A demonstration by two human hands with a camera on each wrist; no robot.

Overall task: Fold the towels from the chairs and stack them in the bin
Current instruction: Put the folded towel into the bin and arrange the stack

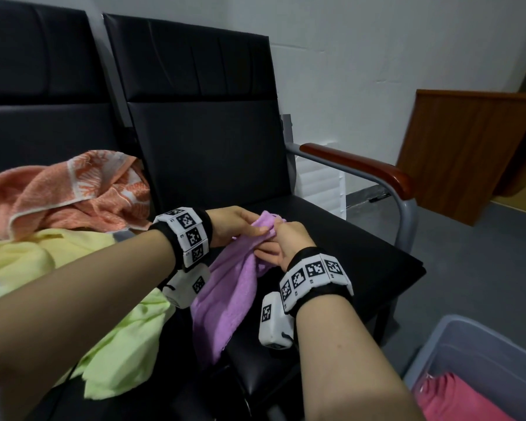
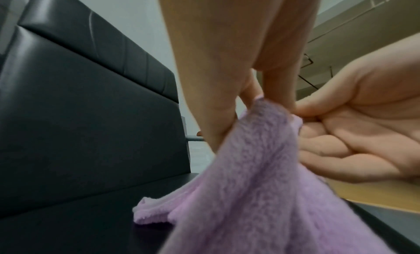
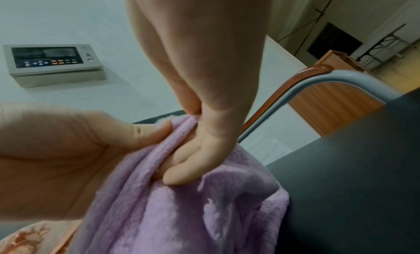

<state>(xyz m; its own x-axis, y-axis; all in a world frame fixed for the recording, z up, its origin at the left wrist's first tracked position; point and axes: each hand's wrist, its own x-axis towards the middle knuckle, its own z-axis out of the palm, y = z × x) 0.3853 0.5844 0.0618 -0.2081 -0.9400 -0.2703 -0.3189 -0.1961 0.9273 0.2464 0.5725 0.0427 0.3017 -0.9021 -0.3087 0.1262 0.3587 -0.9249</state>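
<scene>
Purple fleece towel hangs mid-frame over the black padded chair seat, its top edge pinched by both hands, left hand and right hand touching; grey plastic bin lower right.

The head camera looks forward and down from above and behind both forearms, taking in the black chair and the bin at lower right. Each wrist camera sits low behind its own fingers, very close, tilted upward along them. All three views share the purple towel pinched at the fingertips; each wrist view also catches the opposite hand beside its fingers.
</scene>
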